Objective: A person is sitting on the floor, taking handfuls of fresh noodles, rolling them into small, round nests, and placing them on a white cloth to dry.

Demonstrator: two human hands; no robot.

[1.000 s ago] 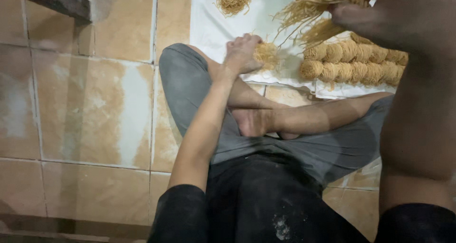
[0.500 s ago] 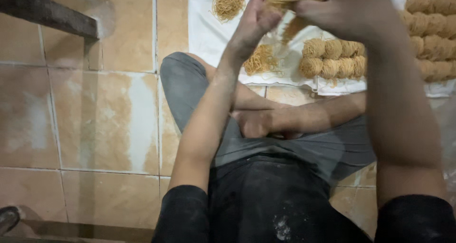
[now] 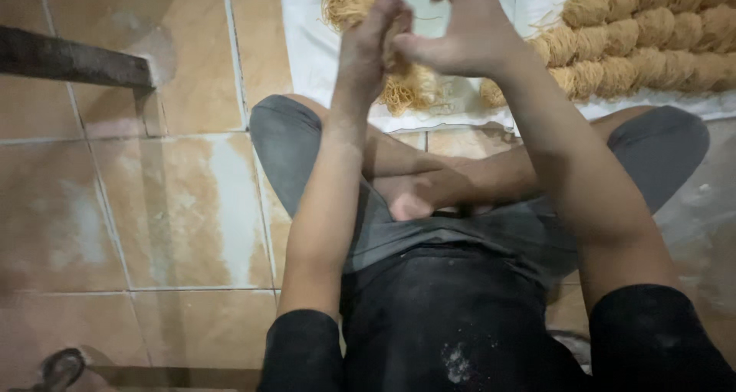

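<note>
Both hands lowered | left hand [image 3: 373, 36], right hand [image 3: 460, 32] fingers pinch noodle bundle [image 3: 399, 55] (white sheet [image 3: 307, 47] beneath)

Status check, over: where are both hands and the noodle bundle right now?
Left hand and right hand raised together, pressing a noodle bundle between them. Finished noodle bundles in rows on the white sheet. Nothing in the way.

left hand [image 3: 373, 36] fingertips: cut off by top edge | noodle rows [image 3: 652, 32]: cropped right

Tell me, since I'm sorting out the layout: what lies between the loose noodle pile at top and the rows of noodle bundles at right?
The head view shows both hands, left hand and right hand, raised there over the white sheet.
</note>
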